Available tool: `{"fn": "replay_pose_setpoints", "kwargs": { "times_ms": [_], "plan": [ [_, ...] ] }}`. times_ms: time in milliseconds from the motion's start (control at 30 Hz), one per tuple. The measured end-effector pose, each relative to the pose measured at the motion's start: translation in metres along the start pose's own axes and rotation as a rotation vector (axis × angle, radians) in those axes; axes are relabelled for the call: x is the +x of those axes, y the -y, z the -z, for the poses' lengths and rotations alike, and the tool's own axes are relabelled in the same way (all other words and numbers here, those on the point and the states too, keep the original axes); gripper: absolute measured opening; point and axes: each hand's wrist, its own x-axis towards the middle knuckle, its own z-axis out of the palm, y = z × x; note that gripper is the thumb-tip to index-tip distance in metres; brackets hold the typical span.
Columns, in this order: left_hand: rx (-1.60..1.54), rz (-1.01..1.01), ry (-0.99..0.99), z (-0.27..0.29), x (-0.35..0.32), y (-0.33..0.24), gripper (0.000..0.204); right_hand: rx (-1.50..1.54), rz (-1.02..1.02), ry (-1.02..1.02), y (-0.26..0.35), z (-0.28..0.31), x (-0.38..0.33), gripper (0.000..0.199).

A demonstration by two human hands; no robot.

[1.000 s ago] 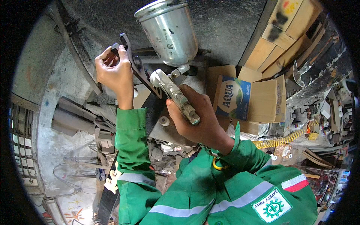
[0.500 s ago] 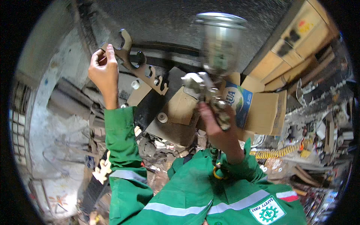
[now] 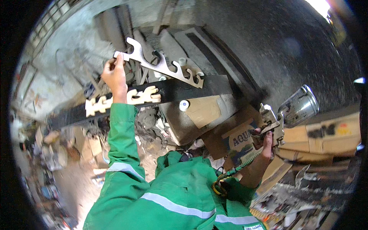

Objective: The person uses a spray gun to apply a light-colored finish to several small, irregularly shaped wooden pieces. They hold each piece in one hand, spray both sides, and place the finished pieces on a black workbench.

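My left hand (image 3: 114, 76) is closed, pinching one end of a flat, pale notched piece (image 3: 163, 68) with several curved hooks along one edge. This piece is held up at a slant, its far end over a long black board (image 3: 212, 85). On that board, near my left wrist, lie several cream-coloured notched pieces (image 3: 143, 96). My right hand (image 3: 263, 150) is wrapped round a metal spray gun (image 3: 273, 124). The gun's shiny cup (image 3: 301, 107) tilts up to the right, and a green hose (image 3: 245, 161) runs from its handle toward my body.
A white roll (image 3: 184, 105) and a sheet of cardboard (image 3: 203, 111) lie on a dark block beside the board. An opened cardboard box (image 3: 234, 143) stands below the spray gun. Wooden panels (image 3: 333, 134) lean at the right. Scraps litter the floor.
My view has turned. The spray gun has swung right, and its cup has gone from upright to tilted. My left hand still holds the notched piece, its face now brighter.
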Motion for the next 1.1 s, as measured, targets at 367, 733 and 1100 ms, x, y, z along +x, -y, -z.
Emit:
{"fn": "replay_pose_setpoints", "kwargs": {
  "times_ms": [367,733,1100],
  "plan": [
    [-0.164,0.258,-0.815,0.225,-0.134,0.000,0.019,0.311,-0.144,0.071,-0.028,0.022,0.035,0.036],
    [-0.389,0.281,-1.150,0.464,-0.321,0.009,0.020,0.257,-0.098,0.130,-0.022,0.021,0.048,0.037],
    [-0.961,0.326,-1.886,0.543,-0.486,0.105,0.042,0.240,-0.100,0.186,-0.006,0.000,0.039,0.038]
  ]
}}
